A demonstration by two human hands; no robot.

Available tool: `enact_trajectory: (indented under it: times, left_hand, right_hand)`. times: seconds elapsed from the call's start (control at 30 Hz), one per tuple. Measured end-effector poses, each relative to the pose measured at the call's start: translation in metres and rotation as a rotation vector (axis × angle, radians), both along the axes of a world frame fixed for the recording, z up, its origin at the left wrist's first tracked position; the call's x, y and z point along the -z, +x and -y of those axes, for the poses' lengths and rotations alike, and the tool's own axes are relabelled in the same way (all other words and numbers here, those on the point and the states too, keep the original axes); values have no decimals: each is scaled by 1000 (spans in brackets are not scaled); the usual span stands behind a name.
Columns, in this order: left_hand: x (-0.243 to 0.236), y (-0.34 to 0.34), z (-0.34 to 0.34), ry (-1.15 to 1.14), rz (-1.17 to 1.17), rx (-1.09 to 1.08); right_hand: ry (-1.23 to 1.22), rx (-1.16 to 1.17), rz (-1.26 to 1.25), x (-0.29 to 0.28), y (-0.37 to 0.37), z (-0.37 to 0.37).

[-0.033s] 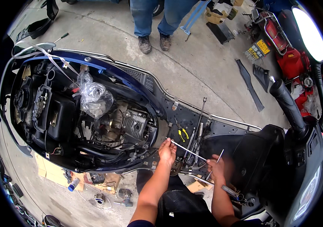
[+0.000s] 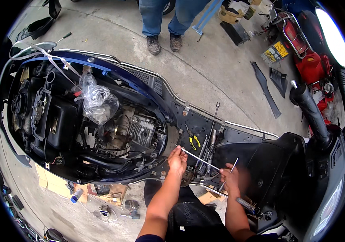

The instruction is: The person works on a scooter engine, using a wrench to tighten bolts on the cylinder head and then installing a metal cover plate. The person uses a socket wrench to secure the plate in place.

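T-handle wrench point(image 2: 201, 158): left hand point(image 2: 177, 160) pinches its end, right hand point(image 2: 230, 178) curls round its crossbar (yellow-handled pliers point(image 2: 197, 141) nearby).

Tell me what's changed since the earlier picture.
No object visibly moved; nothing was grasped or released. The view shifted slightly. The left hand still holds the T-bar near its end, the right hand near its crossbar. The pliers and engine stayed put.

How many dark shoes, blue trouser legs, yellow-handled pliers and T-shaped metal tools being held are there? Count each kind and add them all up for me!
Dark shoes: 2
Blue trouser legs: 2
Yellow-handled pliers: 1
T-shaped metal tool being held: 1
Total: 6
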State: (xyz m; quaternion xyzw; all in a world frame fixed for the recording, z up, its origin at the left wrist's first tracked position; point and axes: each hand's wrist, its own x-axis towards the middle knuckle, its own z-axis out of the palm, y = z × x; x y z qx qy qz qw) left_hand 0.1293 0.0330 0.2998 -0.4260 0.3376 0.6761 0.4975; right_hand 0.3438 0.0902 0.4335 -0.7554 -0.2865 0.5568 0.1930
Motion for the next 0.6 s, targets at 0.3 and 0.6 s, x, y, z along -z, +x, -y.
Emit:
enact_trajectory:
  times: [0.3,0.6]
  left_hand:
    - [19,-8,-22,24,69,-155]
    - [47,-22,-35,42,99,-200]
  right_hand:
    - [8,-10,-22,19,-21,-21]
    - [-152,-37,-205,44,-24,-47]
